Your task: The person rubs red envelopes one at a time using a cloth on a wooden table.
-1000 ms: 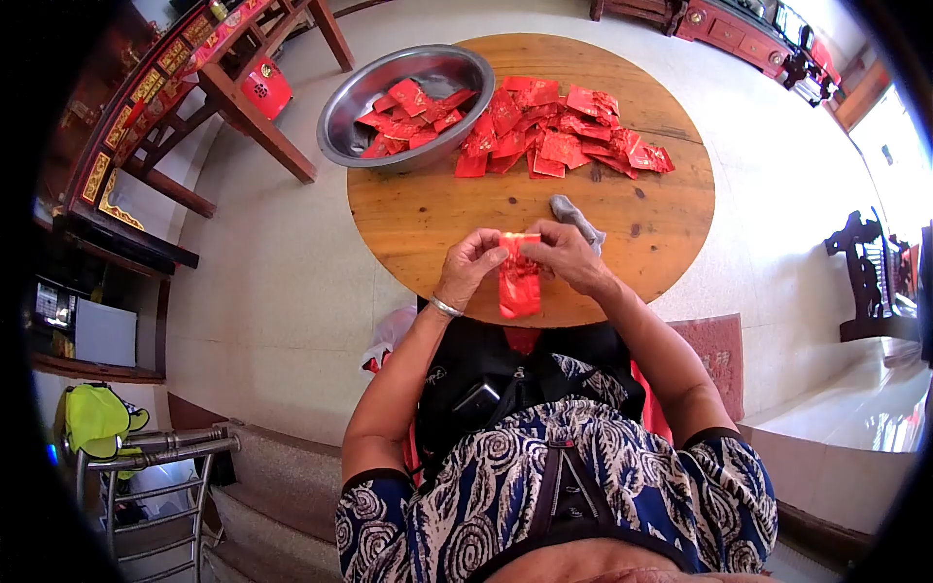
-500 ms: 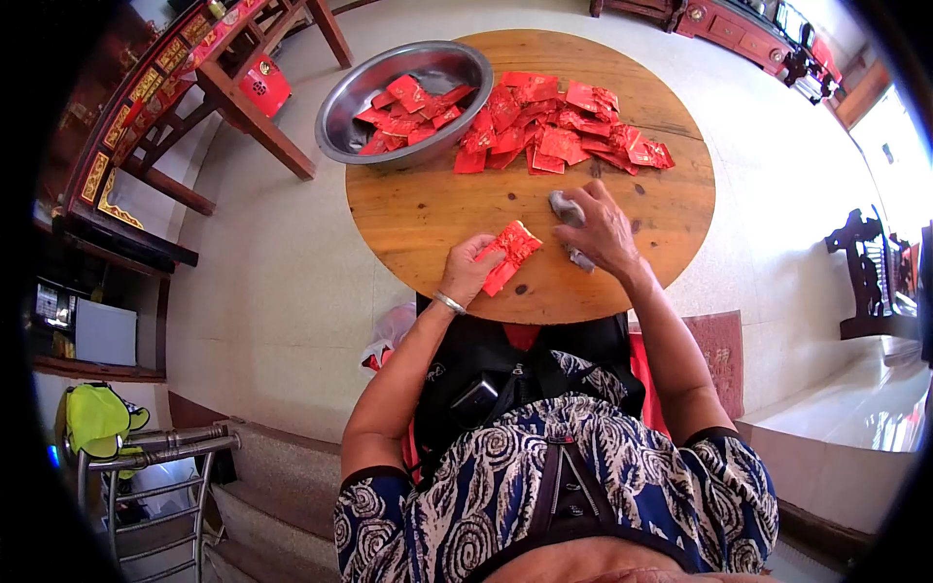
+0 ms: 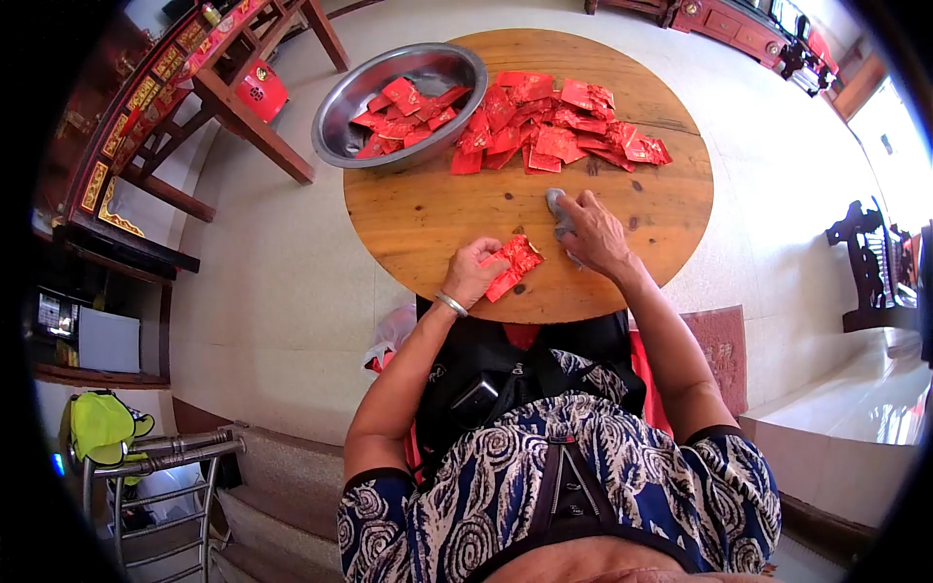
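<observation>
Near the table's front edge, my left hand (image 3: 475, 272) is closed on a red envelope (image 3: 517, 265) with gold print, its thumb lying over the near end. My right hand (image 3: 596, 233) grips a crumpled grey cloth (image 3: 562, 216) against the wooden tabletop, just right of the envelope. Some of the cloth is hidden under the fingers. Beyond both hands, a heap of red envelopes (image 3: 559, 144) lies loosely across the far part of the table. More red envelopes (image 3: 400, 117) sit inside a metal basin (image 3: 335, 146) at the table's far left.
The round wooden table (image 3: 428, 209) stands directly before me. A carved wooden altar table (image 3: 255, 131) is at the left, with a red box (image 3: 262, 92) under it. Steps and a metal railing (image 3: 160, 496) are at lower left, a dark carved chair (image 3: 865, 262) at right.
My left hand has lowered the envelope slightly and holds it flatter toward the tabletop. The right hand and the cloth have shifted a little to the left.
</observation>
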Motion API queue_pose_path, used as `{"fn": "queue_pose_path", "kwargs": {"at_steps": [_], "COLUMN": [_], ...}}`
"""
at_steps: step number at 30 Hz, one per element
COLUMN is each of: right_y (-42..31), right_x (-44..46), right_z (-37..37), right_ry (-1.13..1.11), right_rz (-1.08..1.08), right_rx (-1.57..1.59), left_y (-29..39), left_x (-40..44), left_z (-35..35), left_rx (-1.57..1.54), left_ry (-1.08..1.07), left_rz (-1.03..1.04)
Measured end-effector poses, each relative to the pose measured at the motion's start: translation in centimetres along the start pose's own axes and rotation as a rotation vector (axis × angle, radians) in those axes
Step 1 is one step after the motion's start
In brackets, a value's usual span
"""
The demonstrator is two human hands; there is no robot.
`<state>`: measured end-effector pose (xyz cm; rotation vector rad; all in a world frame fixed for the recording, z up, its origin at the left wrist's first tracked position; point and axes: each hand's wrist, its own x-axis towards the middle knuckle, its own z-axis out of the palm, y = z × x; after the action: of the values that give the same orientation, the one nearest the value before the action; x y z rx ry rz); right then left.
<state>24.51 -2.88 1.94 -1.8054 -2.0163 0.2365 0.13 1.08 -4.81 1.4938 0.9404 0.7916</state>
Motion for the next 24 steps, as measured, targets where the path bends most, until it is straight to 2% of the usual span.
{"fn": "queue_pose_path", "kwargs": {"at_steps": [4,7,10,12,19,24], "right_y": [-0.1,0.4,-0.4,-2.0,-5.8,-5.9], "right_x": [0.2,0.5,0.7,0.9,-0.5,-0.4], "right_z": [1.0,1.6,1.5,1.2,3.3,3.9], "right_ry": [0.056,0.087,0.157,0.306,0.077,0.059], "right_rz": [0.031,-0.049,-0.06,-0.153,-0.221,-0.169], "right_rx": [-0.011,0.025,0.19,0.401,0.441,0.41], "left_y": [-0.1,-0.1,-0.6,-1.3,0.7,1.1], "left_x": [0.1,0.1,0.2,0.4,0.0,-0.1], "left_z": [0.1,0.0,-0.1,0.0,0.3,0.4], "left_rx": [0.002,-0.017,0.036,-0.046,-0.086,-0.16], "left_ry": [0.011,-0.004,-0.006,-0.013,-0.039,-0.074], "left_rz": [-0.023,-0.034,-0.054,-0.033,0.007,0.003]}}
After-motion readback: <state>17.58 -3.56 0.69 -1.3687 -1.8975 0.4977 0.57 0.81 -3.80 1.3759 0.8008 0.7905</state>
